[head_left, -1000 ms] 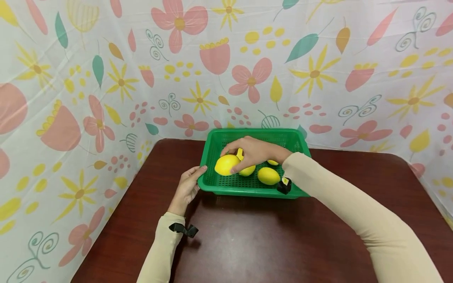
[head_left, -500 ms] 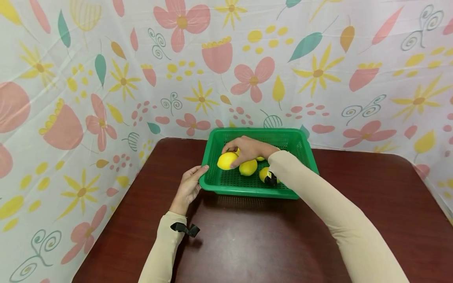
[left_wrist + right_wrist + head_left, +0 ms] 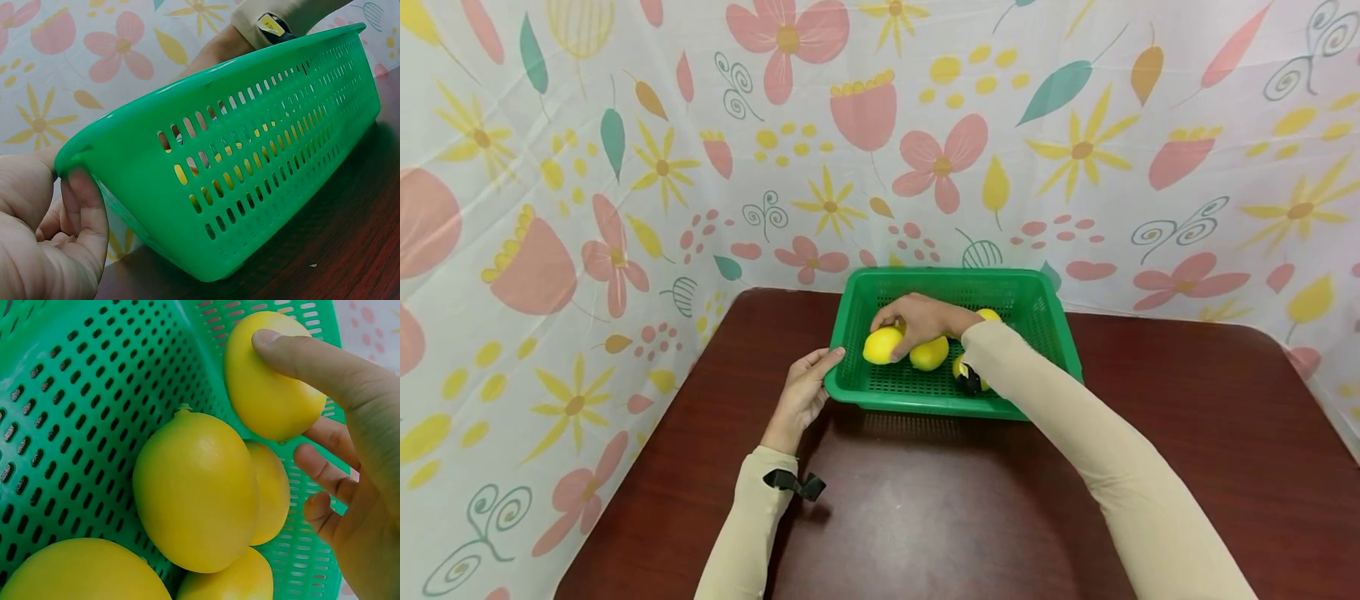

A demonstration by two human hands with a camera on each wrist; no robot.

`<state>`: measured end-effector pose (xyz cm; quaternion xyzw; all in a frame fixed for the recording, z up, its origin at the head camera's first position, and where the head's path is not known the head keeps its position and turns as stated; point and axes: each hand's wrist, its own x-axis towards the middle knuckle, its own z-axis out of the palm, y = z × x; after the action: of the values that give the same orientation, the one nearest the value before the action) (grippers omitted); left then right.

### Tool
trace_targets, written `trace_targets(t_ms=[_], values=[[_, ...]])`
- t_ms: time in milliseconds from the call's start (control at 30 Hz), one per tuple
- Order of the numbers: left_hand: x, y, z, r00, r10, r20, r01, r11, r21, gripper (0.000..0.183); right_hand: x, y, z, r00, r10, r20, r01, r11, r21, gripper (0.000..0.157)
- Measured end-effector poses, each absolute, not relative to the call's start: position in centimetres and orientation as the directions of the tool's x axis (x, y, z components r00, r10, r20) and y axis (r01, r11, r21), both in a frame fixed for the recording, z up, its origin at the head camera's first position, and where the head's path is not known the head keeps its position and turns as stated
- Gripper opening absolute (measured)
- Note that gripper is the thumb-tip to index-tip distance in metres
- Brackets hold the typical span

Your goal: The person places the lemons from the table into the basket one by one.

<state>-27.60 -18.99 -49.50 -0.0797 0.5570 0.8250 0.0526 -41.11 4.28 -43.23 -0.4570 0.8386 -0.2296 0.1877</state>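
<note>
My left hand [image 3: 802,392] pinches the rim of a green plastic basket [image 3: 917,403] at its near left corner. In the left wrist view, the thumb lies behind the rim and the fingers curl below it. Inside the basket's left part, my right hand [image 3: 925,319] holds a yellow lemon [image 3: 882,345] between thumb and fingers. The right wrist view shows the thumb across this lemon [image 3: 265,394]. Close beside it lies a lemon with a greenish side [image 3: 194,494], with several others around it. My right hand and sleeve partly hide the lemons behind them.
The basket stands toward the back of a dark red-brown table [image 3: 887,517]. Behind it and to the left hangs a white flower-patterned cloth [image 3: 685,108]. A black band [image 3: 795,483] sits on my left sleeve, another black one [image 3: 972,380] on my right.
My right hand has lowered the lemon farther into the basket's left part, and the right forearm has swung left. My left hand stays on the rim.
</note>
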Motion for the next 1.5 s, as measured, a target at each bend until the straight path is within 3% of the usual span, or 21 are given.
trace_targets(t_ms=[333,433,633,900,1100,1333,1500], values=[[-27.5,-18.1,-49.8,-0.981,0.012,-0.195,-0.185,-0.378,0.907,0.028,-40.5,5.4,-43.6,-0.512,-0.840,-0.178,-0.655,0.516,-0.552,0.063],[-27.5,-18.0,-49.7,-0.983,0.004,-0.184,-0.172,-0.386,0.906,0.027,-40.4,5.9,-43.1,-0.545,-0.821,-0.168,-0.615,0.528,-0.586,0.062],[-27.4,-18.0,-49.4,-0.981,-0.002,-0.194,-0.178,-0.380,0.908,0.022,-39.3,7.3,-41.3,-0.634,-0.772,-0.048,-0.584,0.519,-0.624,0.046],[-27.2,-18.1,-49.4,-0.980,0.003,-0.197,-0.185,-0.363,0.913,0.031,-33.9,10.2,-38.9,-0.751,-0.647,0.129,-0.578,0.551,-0.602,0.029],[-27.0,-18.3,-49.3,-0.980,-0.003,-0.201,-0.187,-0.356,0.915,0.023,-29.1,13.0,-39.1,-0.801,-0.546,0.246,-0.561,0.539,-0.629,0.023],[-27.1,-18.5,-49.0,-0.981,0.005,-0.196,-0.185,-0.358,0.915,0.022,-24.2,17.6,-39.3,-0.867,-0.402,0.293,-0.488,0.569,-0.662,0.022],[-27.2,-19.1,-49.0,-0.980,0.010,-0.199,-0.190,-0.351,0.917,0.022,-23.0,21.5,-39.6,-0.899,-0.324,0.294,-0.437,0.637,-0.635,0.024]])
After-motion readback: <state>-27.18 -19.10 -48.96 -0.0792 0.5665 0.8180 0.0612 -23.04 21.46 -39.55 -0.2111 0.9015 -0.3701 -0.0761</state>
